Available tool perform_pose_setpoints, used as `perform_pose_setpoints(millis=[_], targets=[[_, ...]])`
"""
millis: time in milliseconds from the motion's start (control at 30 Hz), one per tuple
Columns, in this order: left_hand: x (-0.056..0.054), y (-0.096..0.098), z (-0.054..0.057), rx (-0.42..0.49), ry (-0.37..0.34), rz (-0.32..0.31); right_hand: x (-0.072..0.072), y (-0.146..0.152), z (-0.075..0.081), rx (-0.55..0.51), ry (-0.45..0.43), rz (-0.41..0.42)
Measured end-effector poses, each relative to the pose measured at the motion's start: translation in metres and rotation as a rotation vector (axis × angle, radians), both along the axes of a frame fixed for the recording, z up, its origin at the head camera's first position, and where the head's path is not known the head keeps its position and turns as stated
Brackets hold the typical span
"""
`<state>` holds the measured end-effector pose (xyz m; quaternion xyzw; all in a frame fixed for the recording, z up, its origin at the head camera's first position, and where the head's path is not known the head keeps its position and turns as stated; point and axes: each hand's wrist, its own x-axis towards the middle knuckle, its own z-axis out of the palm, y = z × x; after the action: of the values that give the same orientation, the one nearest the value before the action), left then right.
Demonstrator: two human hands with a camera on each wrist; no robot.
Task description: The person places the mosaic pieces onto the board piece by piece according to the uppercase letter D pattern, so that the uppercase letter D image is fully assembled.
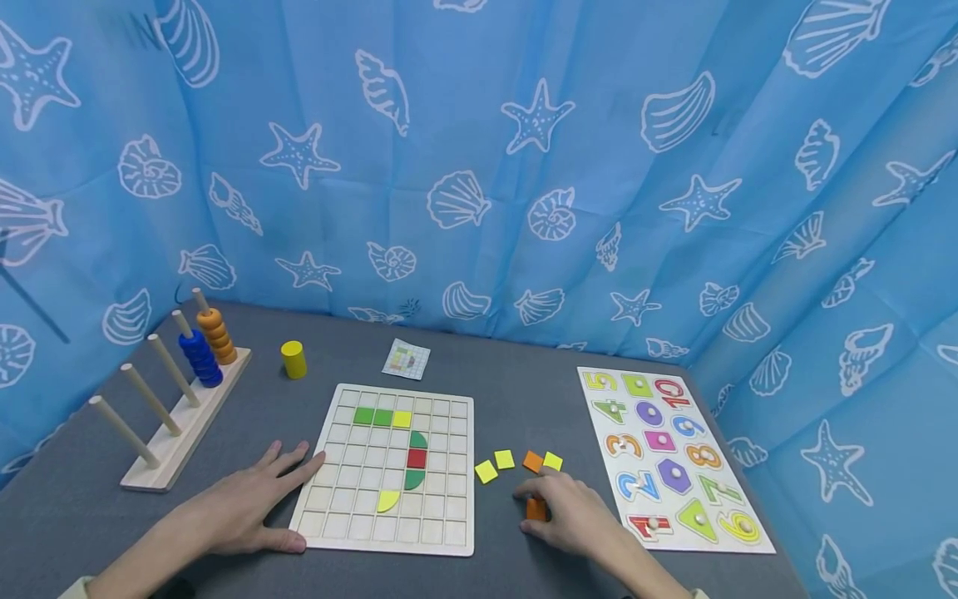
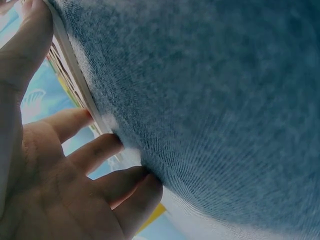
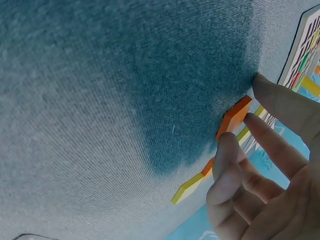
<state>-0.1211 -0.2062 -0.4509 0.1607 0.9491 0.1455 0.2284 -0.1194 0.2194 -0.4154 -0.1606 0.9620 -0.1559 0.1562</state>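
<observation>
In the head view my left hand (image 1: pixel 243 507) spreads at the left edge of a wooden grid board (image 1: pixel 449 532), index fingertip and thumb at its rim. The left wrist view shows its fingers (image 2: pixel 95 152) loosely extended along the board's side. On the board lie green and yellow squares, a red square (image 1: pixel 416 458), green quarter-rounds and a yellow quarter-round (image 1: pixel 387 500). My right hand (image 1: pixel 572 514) reaches over an orange square tile (image 3: pixel 234 119), fingertips at its edges, thumb slightly apart from it. Beyond it lie another orange tile (image 1: pixel 533 461) and several yellow tiles (image 1: pixel 505 459).
A peg rack (image 1: pixel 180 441) with blue and orange rings stands at the left, near a yellow cylinder (image 1: pixel 294 360). A small pattern card (image 1: pixel 407 359) lies behind the board. At the right is a number and shape puzzle board (image 1: pixel 636 491). A blue curtain (image 1: pixel 479 166) hangs behind.
</observation>
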Motion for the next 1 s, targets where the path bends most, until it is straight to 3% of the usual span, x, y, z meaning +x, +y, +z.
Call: perform_pose_setpoints(millis=[667, 1000], targets=[[0.0031, -0.0003, -0.0010, -0.008, 0.053, -0.003, -0.0058, 0.0056, 0.0017, -0.042, -0.040, -0.068], [0.0041, -0.0021, 0.0018, 0.008, 0.052, -0.025, -0.0045, 0.0047, 0.0031, -0.060, -0.044, -0.045]])
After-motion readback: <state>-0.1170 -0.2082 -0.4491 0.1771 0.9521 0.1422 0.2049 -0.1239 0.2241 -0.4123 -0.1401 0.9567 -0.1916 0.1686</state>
